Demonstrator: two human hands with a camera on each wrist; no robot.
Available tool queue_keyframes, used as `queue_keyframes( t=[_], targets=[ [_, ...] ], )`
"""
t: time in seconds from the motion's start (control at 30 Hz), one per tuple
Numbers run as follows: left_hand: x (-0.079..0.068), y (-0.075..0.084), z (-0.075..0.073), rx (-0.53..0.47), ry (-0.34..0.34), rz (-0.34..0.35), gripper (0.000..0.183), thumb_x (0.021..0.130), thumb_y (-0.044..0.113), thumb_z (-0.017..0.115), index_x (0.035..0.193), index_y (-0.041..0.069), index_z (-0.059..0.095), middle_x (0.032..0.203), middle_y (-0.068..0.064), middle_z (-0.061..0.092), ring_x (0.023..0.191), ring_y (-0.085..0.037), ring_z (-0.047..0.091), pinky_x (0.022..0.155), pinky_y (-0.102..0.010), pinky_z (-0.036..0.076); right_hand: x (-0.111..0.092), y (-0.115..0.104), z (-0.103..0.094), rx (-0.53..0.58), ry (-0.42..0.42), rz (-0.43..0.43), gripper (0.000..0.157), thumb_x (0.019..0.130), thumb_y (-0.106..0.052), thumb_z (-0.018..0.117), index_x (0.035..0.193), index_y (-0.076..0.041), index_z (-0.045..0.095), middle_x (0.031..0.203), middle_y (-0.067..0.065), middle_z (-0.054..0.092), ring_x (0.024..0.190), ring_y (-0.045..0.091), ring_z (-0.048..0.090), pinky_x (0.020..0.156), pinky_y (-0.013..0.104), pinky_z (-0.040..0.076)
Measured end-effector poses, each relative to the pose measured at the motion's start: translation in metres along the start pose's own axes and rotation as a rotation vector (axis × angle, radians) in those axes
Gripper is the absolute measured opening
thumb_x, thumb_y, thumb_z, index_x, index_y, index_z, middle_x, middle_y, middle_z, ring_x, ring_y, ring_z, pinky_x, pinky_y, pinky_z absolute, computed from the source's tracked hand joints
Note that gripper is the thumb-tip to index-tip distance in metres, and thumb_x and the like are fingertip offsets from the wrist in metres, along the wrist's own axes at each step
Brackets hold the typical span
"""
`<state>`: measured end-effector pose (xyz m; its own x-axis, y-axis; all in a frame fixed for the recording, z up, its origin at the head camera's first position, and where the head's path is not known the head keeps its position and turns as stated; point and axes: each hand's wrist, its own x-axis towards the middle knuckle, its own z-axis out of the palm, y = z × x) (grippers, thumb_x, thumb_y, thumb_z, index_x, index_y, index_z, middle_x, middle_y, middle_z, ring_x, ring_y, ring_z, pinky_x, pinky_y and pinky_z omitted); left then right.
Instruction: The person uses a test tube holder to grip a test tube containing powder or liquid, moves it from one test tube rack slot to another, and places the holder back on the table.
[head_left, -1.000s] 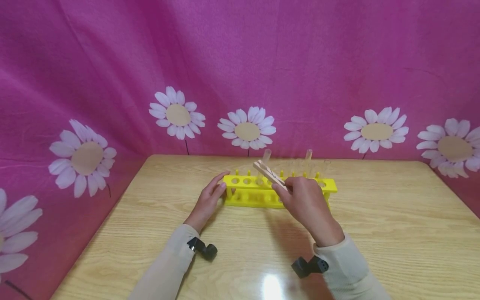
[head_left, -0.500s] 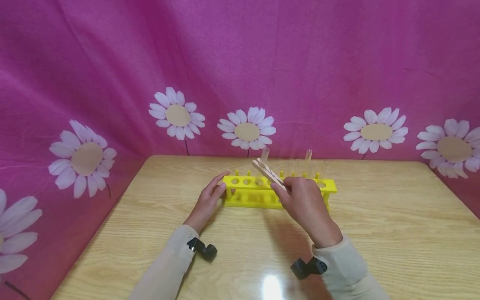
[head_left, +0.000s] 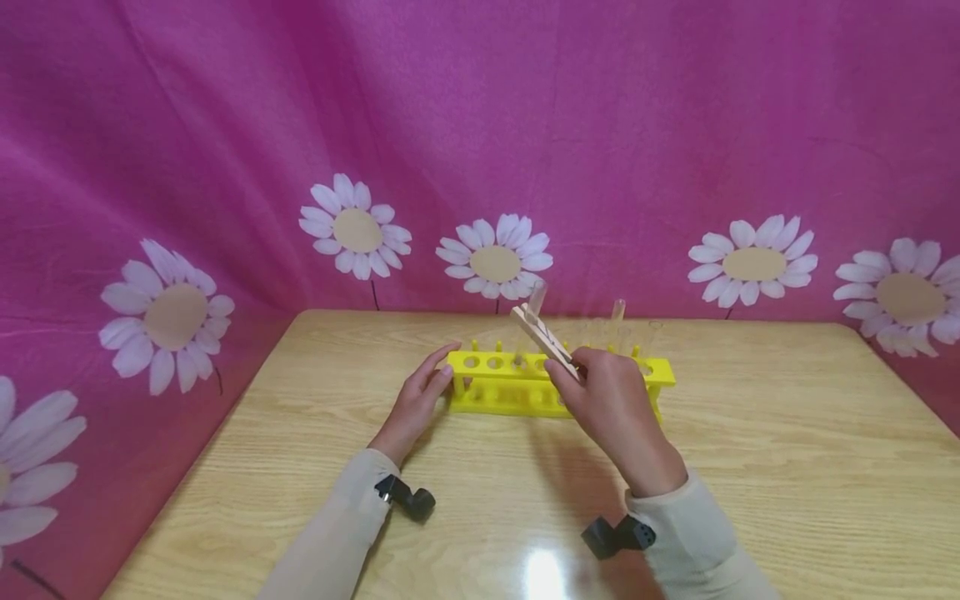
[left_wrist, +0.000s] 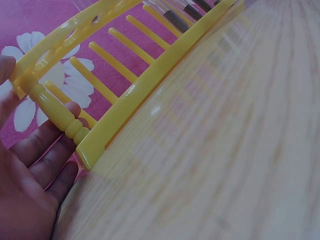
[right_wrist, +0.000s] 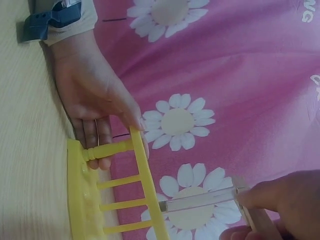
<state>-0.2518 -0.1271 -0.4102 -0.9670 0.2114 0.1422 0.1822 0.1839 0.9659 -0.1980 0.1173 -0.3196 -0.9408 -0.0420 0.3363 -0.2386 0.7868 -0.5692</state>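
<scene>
My right hand [head_left: 617, 410] holds a wooden test tube clamp [head_left: 546, 340], whose far end grips a clear test tube [head_left: 537, 293] near its top. In the right wrist view the dark-filled bottom of that test tube [right_wrist: 200, 200] sits at the top plate of the yellow test tube rack [right_wrist: 145, 172], with the tube mostly above it. My left hand [head_left: 414, 402] grips the rack's left end; in the left wrist view its fingers [left_wrist: 50, 152] lie around the end post [left_wrist: 57, 112]. The right hand covers part of the rack in the head view.
Several clear test tubes [head_left: 617, 312] stand toward the rack's right end, and dark contents show in the bottoms of the test tubes [left_wrist: 176, 21] there. Drying pegs [head_left: 498, 346] line the rack's back. Behind the wooden table [head_left: 337, 350] hangs a magenta flowered cloth [head_left: 615, 167].
The right hand's clamp and test tube have risen slightly and shifted a little right, after a slight move left. The left hand and rack have stayed in place.
</scene>
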Motion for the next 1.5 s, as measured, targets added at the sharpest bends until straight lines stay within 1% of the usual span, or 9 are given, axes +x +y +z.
queue_keyframes(
  t=[0.13,0.37,0.5,0.67,0.83,0.97,1.03,1.2,1.5],
  targets=[
    [-0.001,-0.001,0.0,-0.006,0.002,-0.007,0.041,0.097,0.032,0.04,0.137,0.024,0.038,0.123,-0.004,0.054,0.115,-0.018,0.046,0.103,-0.041,0.029,-0.001,-0.001,0.0,0.03,0.002,0.015,0.023,0.084,-0.029,0.064,0.079,-0.007,0.064,0.053,0.002,0.05,0.042,0.016,0.042,0.036,0.026,0.035],
    [-0.001,0.002,0.0,-0.001,0.001,-0.021,0.04,0.096,0.034,0.04,0.136,0.029,0.038,0.124,0.0,0.053,0.115,-0.016,0.045,0.102,-0.039,0.03,-0.002,-0.002,0.001,0.034,0.047,-0.016,0.021,0.084,-0.027,0.062,0.075,-0.008,0.063,0.051,0.002,0.047,0.041,0.015,0.04,0.036,0.026,0.034],
    [-0.002,0.002,0.0,-0.014,-0.005,-0.016,0.04,0.097,0.032,0.039,0.137,0.027,0.038,0.115,-0.006,0.059,0.115,-0.017,0.046,0.102,-0.039,0.029,-0.003,-0.004,0.003,0.047,0.038,-0.027,0.022,0.085,-0.026,0.06,0.071,-0.009,0.061,0.051,0.002,0.044,0.04,0.015,0.038,0.035,0.025,0.031],
    [0.0,0.001,-0.001,-0.018,-0.004,-0.005,0.037,0.097,0.033,0.039,0.133,0.034,0.04,0.109,-0.011,0.061,0.112,-0.018,0.048,0.101,-0.038,0.031,-0.003,-0.006,0.005,0.062,0.047,-0.071,0.022,0.085,-0.025,0.06,0.069,-0.01,0.06,0.051,0.002,0.043,0.04,0.014,0.037,0.035,0.024,0.031],
    [0.0,0.0,-0.001,-0.015,-0.004,-0.015,0.04,0.096,0.034,0.039,0.136,0.029,0.039,0.111,-0.005,0.06,0.113,-0.017,0.047,0.101,-0.039,0.031,-0.004,-0.007,0.009,0.054,0.055,-0.106,0.023,0.085,-0.024,0.06,0.066,-0.01,0.058,0.051,0.001,0.042,0.041,0.012,0.036,0.035,0.024,0.03],
    [0.001,0.0,-0.001,-0.036,-0.005,0.007,0.04,0.097,0.032,0.04,0.136,0.025,0.039,0.11,-0.011,0.06,0.111,-0.019,0.049,0.1,-0.04,0.032,-0.005,-0.008,0.011,0.062,0.051,-0.105,0.023,0.085,-0.025,0.06,0.066,-0.011,0.058,0.052,0.001,0.043,0.042,0.011,0.036,0.034,0.023,0.03],
    [0.001,0.0,-0.001,-0.049,-0.004,0.013,0.04,0.097,0.031,0.04,0.136,0.025,0.039,0.109,-0.015,0.061,0.11,-0.02,0.05,0.1,-0.039,0.032,-0.005,-0.009,0.011,0.068,0.038,-0.103,0.024,0.086,-0.025,0.059,0.066,-0.012,0.057,0.052,0.001,0.043,0.042,0.012,0.036,0.034,0.023,0.03],
    [0.0,-0.001,-0.001,-0.047,-0.008,-0.009,0.04,0.097,0.031,0.04,0.136,0.026,0.039,0.111,-0.014,0.06,0.112,-0.018,0.048,0.101,-0.038,0.031,-0.006,-0.009,0.013,0.065,0.018,-0.115,0.024,0.086,-0.024,0.06,0.065,-0.012,0.057,0.052,0.001,0.042,0.042,0.012,0.035,0.035,0.024,0.03],
    [0.002,-0.002,-0.002,-0.037,-0.014,-0.004,0.039,0.097,0.032,0.039,0.136,0.028,0.039,0.11,-0.016,0.06,0.112,-0.018,0.048,0.101,-0.038,0.032,-0.005,-0.01,0.015,0.06,0.016,-0.115,0.023,0.086,-0.024,0.059,0.066,-0.012,0.058,0.053,0.001,0.044,0.043,0.013,0.037,0.036,0.025,0.032]
  ],
)
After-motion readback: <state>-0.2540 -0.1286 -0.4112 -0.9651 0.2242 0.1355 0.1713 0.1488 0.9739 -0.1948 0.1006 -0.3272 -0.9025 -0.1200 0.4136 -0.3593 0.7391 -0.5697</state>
